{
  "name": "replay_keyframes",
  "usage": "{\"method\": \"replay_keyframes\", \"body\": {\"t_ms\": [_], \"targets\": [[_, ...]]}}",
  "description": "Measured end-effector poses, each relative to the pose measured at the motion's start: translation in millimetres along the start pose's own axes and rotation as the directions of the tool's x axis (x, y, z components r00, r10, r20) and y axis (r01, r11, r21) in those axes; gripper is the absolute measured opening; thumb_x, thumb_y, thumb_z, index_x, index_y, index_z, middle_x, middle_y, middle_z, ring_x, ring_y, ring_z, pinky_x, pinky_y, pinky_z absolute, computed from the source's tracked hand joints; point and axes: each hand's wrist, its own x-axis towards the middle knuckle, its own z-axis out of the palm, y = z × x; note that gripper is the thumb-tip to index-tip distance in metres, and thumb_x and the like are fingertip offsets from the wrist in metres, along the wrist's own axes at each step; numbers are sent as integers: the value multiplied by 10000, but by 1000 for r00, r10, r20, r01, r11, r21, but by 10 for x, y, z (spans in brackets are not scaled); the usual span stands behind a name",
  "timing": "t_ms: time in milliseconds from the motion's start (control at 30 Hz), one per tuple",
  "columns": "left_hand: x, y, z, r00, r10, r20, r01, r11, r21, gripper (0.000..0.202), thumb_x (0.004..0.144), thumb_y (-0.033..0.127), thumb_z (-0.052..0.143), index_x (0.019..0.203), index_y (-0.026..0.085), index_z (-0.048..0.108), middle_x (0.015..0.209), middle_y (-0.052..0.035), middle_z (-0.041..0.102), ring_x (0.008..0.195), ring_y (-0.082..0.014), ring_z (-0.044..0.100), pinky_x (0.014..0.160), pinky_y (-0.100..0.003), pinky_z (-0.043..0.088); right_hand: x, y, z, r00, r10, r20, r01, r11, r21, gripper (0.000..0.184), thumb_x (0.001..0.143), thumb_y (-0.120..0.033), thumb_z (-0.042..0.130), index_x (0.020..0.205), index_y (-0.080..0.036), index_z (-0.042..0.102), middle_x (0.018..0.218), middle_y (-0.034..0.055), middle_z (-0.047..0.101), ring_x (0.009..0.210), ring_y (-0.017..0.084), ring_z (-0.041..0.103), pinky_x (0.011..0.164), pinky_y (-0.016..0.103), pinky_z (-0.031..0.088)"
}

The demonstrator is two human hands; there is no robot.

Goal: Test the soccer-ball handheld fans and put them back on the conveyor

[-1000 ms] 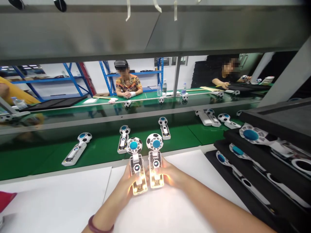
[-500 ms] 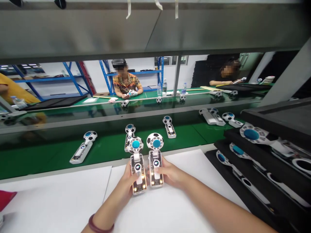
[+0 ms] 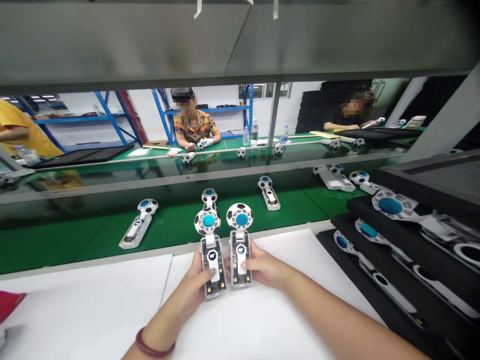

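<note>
My left hand (image 3: 195,282) is closed around a football-patterned handheld fan (image 3: 213,267) with a clear body and a blue-centred round head. Its thumb lies on the white strip below a small lit round display. In my right hand (image 3: 262,265) is a second such fan (image 3: 241,260), upright beside the first, the thumb likewise on its white strip. The two fans are close together above the white sheet (image 3: 240,330). My fingers behind them are mostly hidden. Just past the left fan's head, another fan (image 3: 209,196) lies partly covered on the green belt (image 3: 180,225).
More fans lie along the belt, such as one at left (image 3: 138,225) and one near the middle (image 3: 269,192). Black foam trays (image 3: 360,280) holding fans are stacked at right. Across the belt sit co-workers, one in a patterned shirt (image 3: 197,125). A metal shelf (image 3: 150,45) spans overhead.
Fans on the near belt have shifted to the right. The small lights at the bottom of both held fans, bright before, now look dim, and their displays have changed. My hands have barely moved.
</note>
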Motion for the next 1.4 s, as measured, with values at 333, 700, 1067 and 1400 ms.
{"method": "replay_keyframes", "body": {"t_ms": [333,700,1067,1400], "targets": [[-5,4,9,1000,-3,12,3,1000,21,689,672,202,681,1249,245,308,933,-63,609,814,-244,593,743,-398,502,3,17,-14,999,-2,-43,2,1000,-12,712,584,-153,730,1156,-221,312,930,33,624,857,212,619,765,397,474],[17,-18,-18,1000,-8,5,8,1000,-6,660,667,219,706,1213,246,337,971,-75,618,866,-267,602,772,-424,503,20,52,-47,1000,5,-31,-5,1000,8,717,581,-144,724,1163,-215,311,945,54,629,857,234,621,756,430,480],[-51,-9,65,990,122,-67,-117,991,71,709,657,307,732,1223,253,308,964,-57,593,839,-238,593,732,-354,488,-26,-42,23,993,-37,-115,43,998,51,549,579,-146,729,1034,-186,424,969,51,599,888,249,625,792,428,475],[-462,491,390,914,367,-171,-351,929,117,650,545,429,796,1104,304,490,983,-58,628,843,-311,614,705,-443,534,-251,-383,448,965,-264,15,263,957,-123,560,670,-274,755,1144,-253,457,1157,62,540,1052,249,566,867,448,461]]}}
